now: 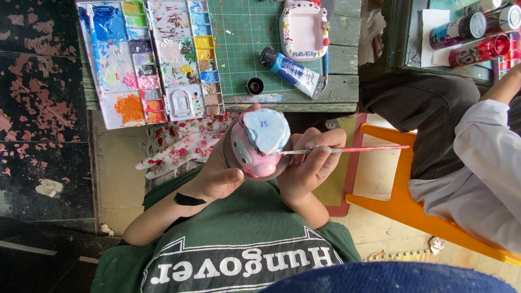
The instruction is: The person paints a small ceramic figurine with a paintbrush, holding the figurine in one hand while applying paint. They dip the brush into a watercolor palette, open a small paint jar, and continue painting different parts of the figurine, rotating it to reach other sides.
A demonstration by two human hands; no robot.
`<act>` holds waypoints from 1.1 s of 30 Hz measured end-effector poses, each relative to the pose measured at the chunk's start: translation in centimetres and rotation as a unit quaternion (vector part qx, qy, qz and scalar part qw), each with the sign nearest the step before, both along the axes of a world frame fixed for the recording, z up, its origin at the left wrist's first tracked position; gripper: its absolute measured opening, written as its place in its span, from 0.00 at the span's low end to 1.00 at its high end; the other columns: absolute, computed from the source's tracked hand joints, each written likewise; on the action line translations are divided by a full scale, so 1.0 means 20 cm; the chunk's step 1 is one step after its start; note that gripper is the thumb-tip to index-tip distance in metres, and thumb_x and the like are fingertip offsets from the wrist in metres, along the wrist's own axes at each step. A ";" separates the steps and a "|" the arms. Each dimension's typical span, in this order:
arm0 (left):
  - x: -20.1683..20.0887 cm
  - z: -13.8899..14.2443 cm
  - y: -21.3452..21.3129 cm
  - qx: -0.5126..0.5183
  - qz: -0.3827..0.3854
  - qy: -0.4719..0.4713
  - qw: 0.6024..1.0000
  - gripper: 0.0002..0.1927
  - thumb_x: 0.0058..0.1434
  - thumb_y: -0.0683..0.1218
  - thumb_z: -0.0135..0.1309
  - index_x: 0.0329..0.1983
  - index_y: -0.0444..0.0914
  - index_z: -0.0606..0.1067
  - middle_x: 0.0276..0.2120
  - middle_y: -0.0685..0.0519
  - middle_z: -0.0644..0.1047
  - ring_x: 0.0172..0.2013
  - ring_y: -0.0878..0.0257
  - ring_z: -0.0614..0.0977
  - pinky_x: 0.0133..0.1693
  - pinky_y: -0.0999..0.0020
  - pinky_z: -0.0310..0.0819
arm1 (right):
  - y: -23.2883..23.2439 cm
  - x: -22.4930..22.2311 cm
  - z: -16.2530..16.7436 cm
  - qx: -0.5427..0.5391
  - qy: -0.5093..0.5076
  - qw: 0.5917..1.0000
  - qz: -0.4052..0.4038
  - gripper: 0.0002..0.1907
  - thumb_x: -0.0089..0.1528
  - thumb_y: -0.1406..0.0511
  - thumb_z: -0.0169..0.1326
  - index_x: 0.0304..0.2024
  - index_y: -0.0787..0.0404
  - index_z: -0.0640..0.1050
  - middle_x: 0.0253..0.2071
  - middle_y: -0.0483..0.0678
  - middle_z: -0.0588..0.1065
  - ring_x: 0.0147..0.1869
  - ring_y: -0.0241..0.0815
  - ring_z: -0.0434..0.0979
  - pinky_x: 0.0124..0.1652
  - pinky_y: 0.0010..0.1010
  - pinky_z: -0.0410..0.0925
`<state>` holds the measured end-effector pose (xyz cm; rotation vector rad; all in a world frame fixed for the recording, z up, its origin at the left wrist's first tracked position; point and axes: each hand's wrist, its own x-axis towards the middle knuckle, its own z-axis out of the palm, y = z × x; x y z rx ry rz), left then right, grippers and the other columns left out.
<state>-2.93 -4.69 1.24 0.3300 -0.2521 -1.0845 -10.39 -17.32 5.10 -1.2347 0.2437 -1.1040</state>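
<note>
1. Pink and pale blue paint covers a small round figurine (259,145), which sits in front of the person's chest, just below the edge of the wooden table (347,89). Its top part is light blue, and the lower part is pink with a snout and one eye that I can see.
2. Left hand (217,174) cups the figurine from the side and from under; the fingers are curled around it and the thumb lies against the pink part.
3. Right hand (312,163) pinches a thin paintbrush (347,150) between the thumb and the first fingers. The red handle points away to the right, and the tip touches the figurine where blue meets pink.
4. On the table, well above the hands, lies a paint palette (149,59) with many filled wells. Beside it there are a green cutting mat (239,32), a blue paint tube (290,71) lying without its cap, a small black cap (254,86) and a white and pink frame-shaped figure (304,30).
5. A flower-pattern cloth (182,146) hangs from the table edge, just beside the left hand.
6. Another person in a white sleeve (483,163) sits to the right on an orange chair (423,217).
7. I judge the step in hand to be painting fine detail along the border of the two colours.
8. The next move, I think, calls for a steady left hand and a light stroke, so that the blue does not run over the pink.
</note>
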 end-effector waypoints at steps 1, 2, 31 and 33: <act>0.00 0.01 0.00 0.004 -0.002 0.001 1.000 0.63 0.54 0.49 0.73 0.83 0.38 0.42 0.73 0.50 0.60 0.69 0.59 0.66 0.61 0.61 0.65 | 0.00 0.00 0.00 -0.001 0.001 1.000 0.000 0.15 0.77 0.57 0.46 0.41 0.58 0.63 0.23 0.40 0.59 0.22 0.25 0.51 0.25 0.16 0.49; 0.00 0.01 0.00 0.001 -0.001 0.001 1.000 0.64 0.55 0.50 0.73 0.83 0.38 0.42 0.72 0.49 0.60 0.70 0.59 0.66 0.65 0.61 0.63 | 0.00 0.00 0.00 -0.002 0.004 1.000 -0.001 0.15 0.77 0.57 0.46 0.41 0.58 0.63 0.24 0.40 0.60 0.22 0.25 0.51 0.25 0.16 0.49; 0.03 0.10 -0.02 -0.012 -0.015 -0.023 1.000 0.65 0.53 0.53 0.75 0.82 0.41 0.42 0.74 0.45 0.60 0.75 0.50 0.64 0.75 0.50 0.58 | -0.01 -0.02 -0.02 -0.027 0.050 0.998 -0.030 0.16 0.77 0.55 0.45 0.41 0.59 0.62 0.23 0.41 0.59 0.23 0.26 0.53 0.26 0.17 0.52; 0.03 0.10 -0.03 -0.019 -0.012 -0.022 1.000 0.64 0.53 0.53 0.75 0.81 0.41 0.43 0.74 0.45 0.60 0.75 0.48 0.64 0.76 0.50 0.58 | -0.01 -0.01 -0.02 -0.028 0.053 0.998 -0.033 0.16 0.77 0.55 0.45 0.41 0.59 0.62 0.25 0.41 0.60 0.22 0.26 0.53 0.26 0.16 0.53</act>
